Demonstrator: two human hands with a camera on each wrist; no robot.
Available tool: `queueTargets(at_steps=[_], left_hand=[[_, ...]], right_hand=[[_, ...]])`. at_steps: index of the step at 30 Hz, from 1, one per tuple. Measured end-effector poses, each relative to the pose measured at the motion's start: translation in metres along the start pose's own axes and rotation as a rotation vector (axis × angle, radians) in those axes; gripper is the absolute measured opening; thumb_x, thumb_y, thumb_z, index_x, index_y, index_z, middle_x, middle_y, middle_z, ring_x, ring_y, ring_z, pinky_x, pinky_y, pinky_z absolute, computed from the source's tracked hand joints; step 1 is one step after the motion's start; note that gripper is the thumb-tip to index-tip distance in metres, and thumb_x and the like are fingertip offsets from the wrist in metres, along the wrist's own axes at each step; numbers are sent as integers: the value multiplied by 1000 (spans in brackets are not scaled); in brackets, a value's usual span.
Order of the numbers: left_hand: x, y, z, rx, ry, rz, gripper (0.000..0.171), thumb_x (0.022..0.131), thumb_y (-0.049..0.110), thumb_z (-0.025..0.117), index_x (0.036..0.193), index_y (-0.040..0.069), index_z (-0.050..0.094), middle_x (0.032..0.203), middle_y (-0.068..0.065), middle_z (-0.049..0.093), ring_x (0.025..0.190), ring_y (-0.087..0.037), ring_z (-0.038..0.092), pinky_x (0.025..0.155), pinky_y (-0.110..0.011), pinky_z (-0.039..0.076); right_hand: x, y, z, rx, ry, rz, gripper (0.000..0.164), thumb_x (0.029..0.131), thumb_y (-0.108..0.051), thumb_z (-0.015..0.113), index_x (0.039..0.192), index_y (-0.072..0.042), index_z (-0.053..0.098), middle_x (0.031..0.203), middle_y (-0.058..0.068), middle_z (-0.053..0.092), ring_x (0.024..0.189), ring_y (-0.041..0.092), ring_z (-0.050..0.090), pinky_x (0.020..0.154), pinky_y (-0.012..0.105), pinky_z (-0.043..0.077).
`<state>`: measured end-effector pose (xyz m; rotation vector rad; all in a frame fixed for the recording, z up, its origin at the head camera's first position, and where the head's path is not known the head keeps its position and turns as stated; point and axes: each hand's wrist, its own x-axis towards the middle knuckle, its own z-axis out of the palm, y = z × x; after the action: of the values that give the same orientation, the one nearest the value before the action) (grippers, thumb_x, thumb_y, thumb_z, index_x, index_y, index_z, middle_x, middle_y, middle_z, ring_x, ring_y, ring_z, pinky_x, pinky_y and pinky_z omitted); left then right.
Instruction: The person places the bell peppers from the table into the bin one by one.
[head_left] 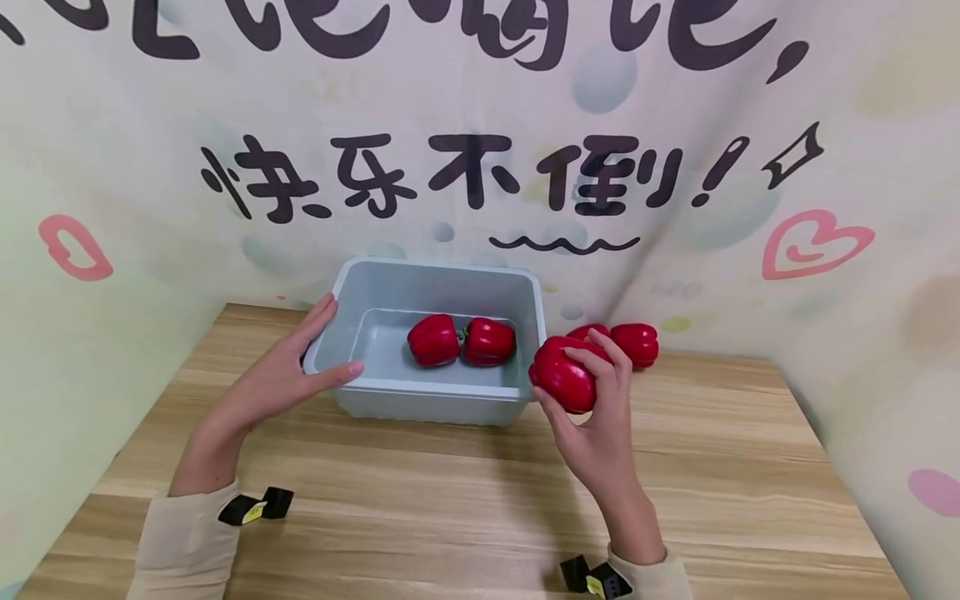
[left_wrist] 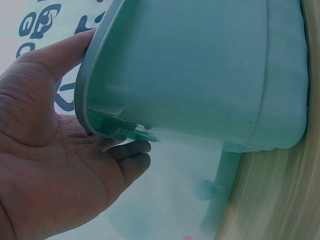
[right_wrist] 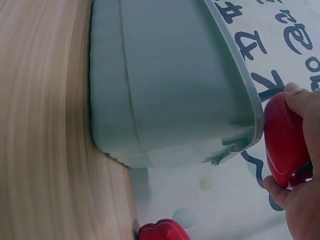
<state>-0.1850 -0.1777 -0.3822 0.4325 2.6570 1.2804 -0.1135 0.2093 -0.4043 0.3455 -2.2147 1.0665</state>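
A blue bin (head_left: pixel 431 407) stood on the wood-grain table (head_left: pixel 405 500) before a lettered backdrop (head_left: pixel 450 237); my left hand (head_left: pixel 273 375) gripped its rim (head_left: pixel 442 387), my right hand (head_left: pixel 600 433) pinched a red pepper (head_left: pixel 562 375) beside the bin.

— Wears what on the left?
— Wears a beige sleeve (head_left: pixel 186 533), with an angular black piece (head_left: pixel 278 502) at the cuff, marked by a small yellow label (head_left: pixel 253 512).
— And on the right?
— Wears a matching sleeve (head_left: pixel 662 578), with a second black piece (head_left: pixel 575 573), likewise labelled yellow.
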Motion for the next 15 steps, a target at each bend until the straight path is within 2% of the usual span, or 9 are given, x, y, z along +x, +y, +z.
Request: queueTargets(at_steps=[7, 15], left_hand=[[0, 0, 0, 9, 0, 6, 105, 95, 46, 76, 172, 20, 9, 182, -2, 1, 164, -46, 14, 123, -74, 27], [1, 0, 0, 18, 1, 11, 105, 95, 46, 76, 172, 18, 10, 181, -3, 2, 165, -45, 14, 123, -74, 27]], right_hand=[[1, -1, 0, -7, 4, -9, 78, 72, -6, 94, 140, -6, 57, 159, 13, 46, 153, 23, 39, 106, 11, 45], [3, -2, 0, -35, -9, -6, 77, 75, -6, 93, 142, -5, 54, 158, 15, 45, 152, 22, 39, 109, 14, 45]])
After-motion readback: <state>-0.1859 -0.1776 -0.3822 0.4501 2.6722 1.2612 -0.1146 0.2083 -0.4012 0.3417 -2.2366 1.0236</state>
